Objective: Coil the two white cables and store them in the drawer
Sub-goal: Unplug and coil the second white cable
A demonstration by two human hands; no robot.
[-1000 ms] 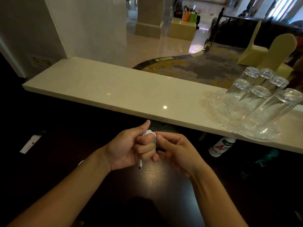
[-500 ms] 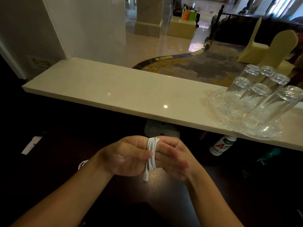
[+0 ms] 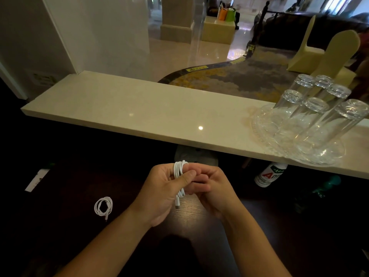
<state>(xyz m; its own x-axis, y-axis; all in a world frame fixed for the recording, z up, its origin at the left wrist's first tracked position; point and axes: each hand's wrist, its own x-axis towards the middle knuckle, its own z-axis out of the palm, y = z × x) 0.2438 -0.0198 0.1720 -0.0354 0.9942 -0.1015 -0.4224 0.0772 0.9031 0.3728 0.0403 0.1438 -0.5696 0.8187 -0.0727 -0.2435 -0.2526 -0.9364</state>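
Over the dark table (image 3: 185, 215), the left hand (image 3: 159, 193) clamps a wound white cable (image 3: 179, 172) under its thumb, plug dangling. The right hand (image 3: 216, 188) curls against it, though I cannot tell whether it grips. The other coiled cable (image 3: 103, 206) lies on the table, well apart to the left.

Dim foreground, bright background daylight, glare spot on counter (image 3: 200, 127), wide-angle bowing

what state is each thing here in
held cable, coiled, plug end hanging, gripped by left hand
right hand, fingers curled at the coil, grip unclear
loose cable, coiled, lying on the table
glasses, upside down on the tray
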